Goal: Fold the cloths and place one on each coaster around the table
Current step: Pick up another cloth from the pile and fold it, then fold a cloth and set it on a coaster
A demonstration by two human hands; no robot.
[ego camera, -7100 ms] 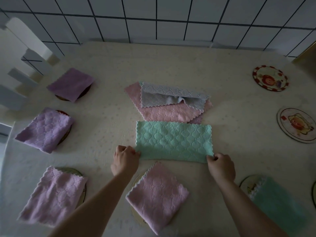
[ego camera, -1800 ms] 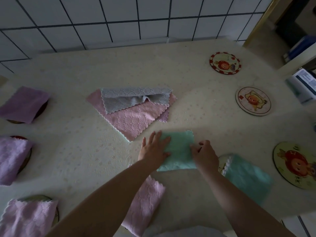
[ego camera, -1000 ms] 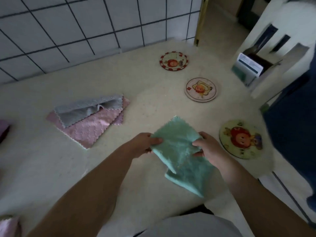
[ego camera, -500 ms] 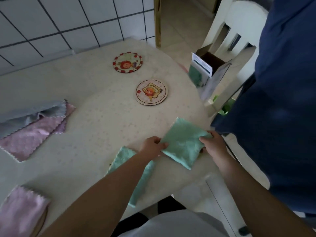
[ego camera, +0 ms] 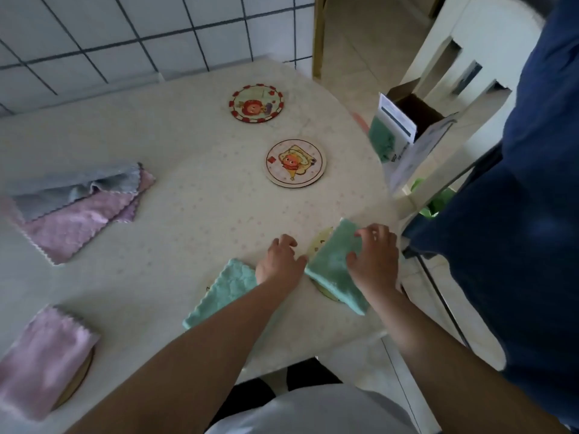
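Observation:
A folded green cloth (ego camera: pixel 333 266) lies on a yellow coaster (ego camera: pixel 321 244) at the table's right edge. My right hand (ego camera: pixel 374 258) rests on top of it with fingers spread. My left hand (ego camera: pixel 280 261) lies on the table beside it, thumb touching the cloth's left corner. A second folded green cloth (ego camera: pixel 225 289) sits just left, partly under my left forearm. A folded pink cloth (ego camera: pixel 44 355) covers a coaster at lower left. An unfolded grey cloth (ego camera: pixel 72 189) lies on a pink cloth (ego camera: pixel 72 228). Two bare coasters (ego camera: pixel 257 103) (ego camera: pixel 296 162) lie further back.
A white chair (ego camera: pixel 454 73) stands right of the table, with a dark blue garment (ego camera: pixel 532 214) hanging at the right. An open cardboard box (ego camera: pixel 407 126) sits on the chair. A tiled wall (ego camera: pixel 125 32) runs behind the cream table (ego camera: pixel 188 214).
The green cloth, pinched at both sides half a second ago, now lies down on the yellow coaster. My right hand has moved on top of it and my left has let go.

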